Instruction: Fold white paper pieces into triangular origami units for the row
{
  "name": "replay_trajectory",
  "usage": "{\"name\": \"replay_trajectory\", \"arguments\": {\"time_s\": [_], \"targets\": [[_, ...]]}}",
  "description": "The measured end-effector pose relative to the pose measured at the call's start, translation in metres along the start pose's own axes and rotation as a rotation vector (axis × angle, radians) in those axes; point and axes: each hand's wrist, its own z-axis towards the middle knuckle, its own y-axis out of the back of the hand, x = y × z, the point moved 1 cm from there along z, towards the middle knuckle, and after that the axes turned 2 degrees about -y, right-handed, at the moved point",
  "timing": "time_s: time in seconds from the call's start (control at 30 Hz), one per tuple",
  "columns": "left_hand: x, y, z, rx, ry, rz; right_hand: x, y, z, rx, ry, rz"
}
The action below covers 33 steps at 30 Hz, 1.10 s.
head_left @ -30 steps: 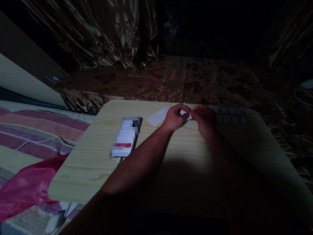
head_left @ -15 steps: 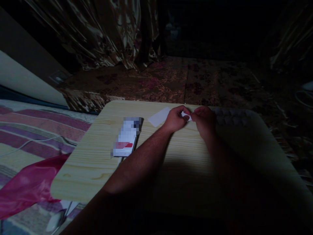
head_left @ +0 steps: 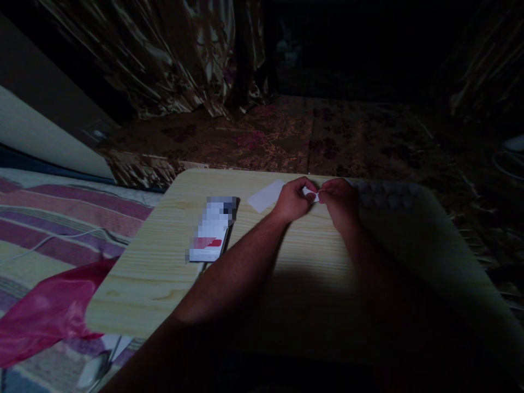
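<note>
Both my hands meet near the far edge of a light wooden table (head_left: 155,284). My left hand (head_left: 292,201) and my right hand (head_left: 339,201) are closed in a pinch on one small white piece of paper (head_left: 310,192) held between their fingertips. Just left of my left hand a white paper slip (head_left: 265,196) lies flat on the table. Further left lies a white card or booklet with a red stripe (head_left: 210,229) on top of a dark flat object.
The room is dim. A pink plastic bag (head_left: 45,311) and a striped cloth (head_left: 61,229) lie left of the table. A patterned carpet (head_left: 286,136) and shiny curtains (head_left: 164,54) are behind. A grey bumpy object (head_left: 385,196) sits at the table's far right.
My hands have stayed together at the same spot, with only slight finger movement on the small paper. The view has shifted a little.
</note>
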Motion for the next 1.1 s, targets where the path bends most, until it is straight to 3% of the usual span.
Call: {"name": "replay_trajectory", "arguments": {"time_s": [0.23,0.4,0.6,0.9,1.1], "targets": [[0.0,0.0,0.0,-0.001,0.013,-0.012,-0.005,0.0,0.003,0.006,0.0,0.033],[0.003,-0.002,0.0,-0.017,0.023,-0.047,0.003,0.001,0.0,0.015,-0.078,0.147],[0.007,-0.001,0.004,-0.084,0.092,-0.194,0.007,0.001,-0.003,0.049,-0.075,0.25],[0.009,0.0,0.009,-0.142,0.131,-0.499,0.007,-0.003,-0.004,0.155,-0.022,0.079],[0.009,-0.001,0.009,-0.098,0.087,-0.493,0.013,0.002,-0.007,0.124,0.028,-0.099]]}}
